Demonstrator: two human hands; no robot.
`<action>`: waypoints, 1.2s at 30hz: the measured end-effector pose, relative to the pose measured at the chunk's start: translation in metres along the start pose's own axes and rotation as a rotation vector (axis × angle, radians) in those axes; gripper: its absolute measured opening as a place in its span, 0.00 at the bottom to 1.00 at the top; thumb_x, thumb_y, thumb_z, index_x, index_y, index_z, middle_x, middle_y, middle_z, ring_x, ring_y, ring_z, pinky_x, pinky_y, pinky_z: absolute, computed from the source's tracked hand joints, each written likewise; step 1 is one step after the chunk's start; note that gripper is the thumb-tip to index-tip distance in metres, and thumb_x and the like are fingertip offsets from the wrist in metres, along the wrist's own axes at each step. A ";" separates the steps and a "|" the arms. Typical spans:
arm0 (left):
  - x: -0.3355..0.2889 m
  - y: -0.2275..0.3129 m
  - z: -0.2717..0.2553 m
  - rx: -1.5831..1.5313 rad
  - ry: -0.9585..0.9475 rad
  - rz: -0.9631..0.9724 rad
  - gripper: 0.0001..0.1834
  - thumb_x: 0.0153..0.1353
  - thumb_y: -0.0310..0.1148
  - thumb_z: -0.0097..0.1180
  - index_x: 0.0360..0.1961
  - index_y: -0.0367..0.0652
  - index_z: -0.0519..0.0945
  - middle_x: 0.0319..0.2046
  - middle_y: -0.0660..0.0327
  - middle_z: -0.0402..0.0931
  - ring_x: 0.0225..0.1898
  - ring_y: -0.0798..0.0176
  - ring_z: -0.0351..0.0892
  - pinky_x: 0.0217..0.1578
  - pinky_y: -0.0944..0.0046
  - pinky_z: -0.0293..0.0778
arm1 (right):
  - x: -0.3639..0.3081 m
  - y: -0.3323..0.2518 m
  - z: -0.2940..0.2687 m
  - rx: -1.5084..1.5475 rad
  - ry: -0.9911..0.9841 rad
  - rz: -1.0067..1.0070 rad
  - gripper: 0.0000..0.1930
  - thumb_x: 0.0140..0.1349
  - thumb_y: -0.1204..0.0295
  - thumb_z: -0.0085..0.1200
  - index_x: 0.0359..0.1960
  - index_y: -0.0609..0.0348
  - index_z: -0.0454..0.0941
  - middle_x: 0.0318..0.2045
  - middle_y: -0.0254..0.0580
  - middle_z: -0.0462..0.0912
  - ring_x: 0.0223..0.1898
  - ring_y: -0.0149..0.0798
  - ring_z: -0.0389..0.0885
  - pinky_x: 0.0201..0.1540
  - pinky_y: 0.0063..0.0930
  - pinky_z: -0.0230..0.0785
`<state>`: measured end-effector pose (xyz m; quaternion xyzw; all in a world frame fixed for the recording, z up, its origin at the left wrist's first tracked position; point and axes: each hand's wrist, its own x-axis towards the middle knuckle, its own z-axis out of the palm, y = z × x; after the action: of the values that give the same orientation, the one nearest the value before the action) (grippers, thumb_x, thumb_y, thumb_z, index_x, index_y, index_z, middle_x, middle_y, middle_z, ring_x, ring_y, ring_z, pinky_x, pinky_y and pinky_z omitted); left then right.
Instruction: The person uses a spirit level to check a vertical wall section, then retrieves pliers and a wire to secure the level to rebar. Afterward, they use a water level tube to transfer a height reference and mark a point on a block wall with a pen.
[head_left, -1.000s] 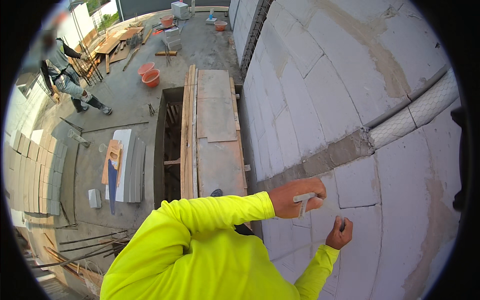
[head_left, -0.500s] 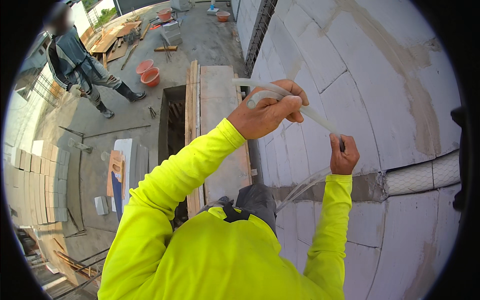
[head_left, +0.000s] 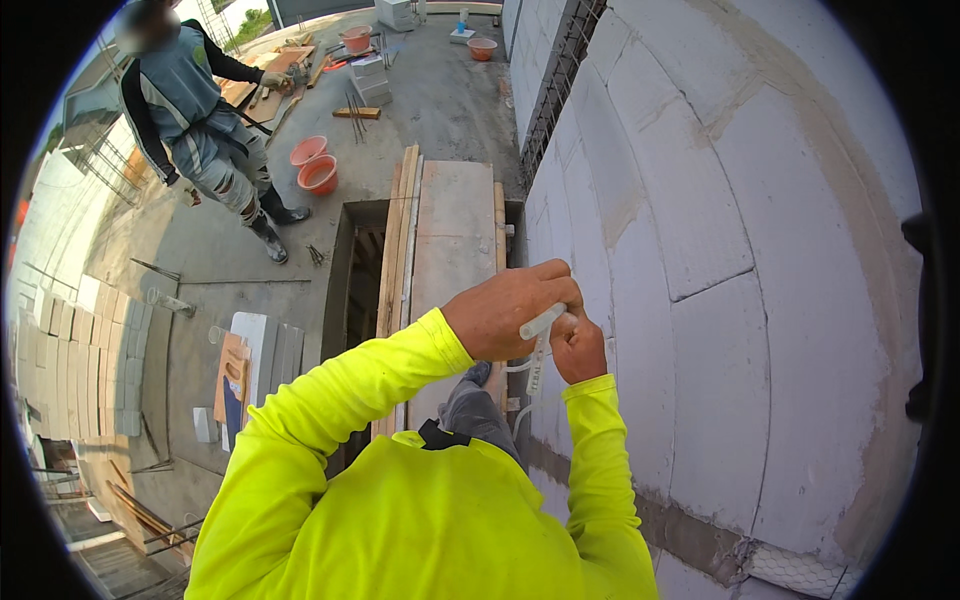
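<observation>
My left hand [head_left: 512,312] is closed around a clear plastic hose [head_left: 541,321], whose open end pokes out below the fingers. Close against it, my right hand [head_left: 580,352] is also closed, with its thumb and fingers at the same hose; its grip is partly hidden behind the left hand. Loops of the hose hang down between the hands toward my legs. Both hands are in front of my body, over a plank walkway [head_left: 455,235] and beside a wall of large white blocks [head_left: 710,390].
Left of the planks lies a rectangular floor opening [head_left: 362,262]. A co-worker [head_left: 205,120] in boots stands beyond it, near red buckets [head_left: 318,174]. A handsaw [head_left: 234,395] rests against white blocks [head_left: 262,345]. More blocks [head_left: 85,345] are stacked at far left.
My hands have come together and lower, the right moving left toward the other; the hose stretched between them is now bunched. My view has shifted. The co-worker has turned and stretched out an arm.
</observation>
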<state>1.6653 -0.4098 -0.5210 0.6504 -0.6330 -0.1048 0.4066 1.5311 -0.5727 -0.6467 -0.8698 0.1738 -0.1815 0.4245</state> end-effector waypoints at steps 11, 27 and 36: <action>0.086 -0.221 0.067 -0.393 0.030 -0.552 0.28 0.62 0.32 0.56 0.64 0.40 0.68 0.55 0.50 0.73 0.52 0.52 0.79 0.53 0.56 0.76 | 0.113 0.105 0.000 0.092 0.286 0.142 0.14 0.73 0.61 0.45 0.33 0.59 0.72 0.19 0.37 0.74 0.20 0.31 0.71 0.26 0.26 0.65; 0.162 -0.717 0.257 -0.468 0.468 -1.179 0.18 0.59 0.36 0.58 0.49 0.40 0.83 0.48 0.49 0.83 0.51 0.50 0.82 0.54 0.58 0.74 | 0.258 0.222 0.098 -0.042 0.417 0.121 0.19 0.76 0.53 0.39 0.35 0.55 0.66 0.22 0.37 0.68 0.22 0.28 0.62 0.25 0.20 0.53; 0.213 -0.938 0.360 -0.599 0.570 -1.210 0.14 0.57 0.34 0.58 0.43 0.41 0.85 0.43 0.51 0.85 0.47 0.52 0.83 0.53 0.59 0.76 | 0.313 0.362 0.174 -0.361 0.731 -0.163 0.18 0.75 0.56 0.41 0.33 0.59 0.67 0.21 0.39 0.68 0.18 0.32 0.65 0.22 0.23 0.58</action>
<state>2.1610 -0.8697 -1.2944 0.7492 0.0232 -0.3065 0.5867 1.8316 -0.8079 -0.9833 -0.8195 0.2726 -0.4781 0.1597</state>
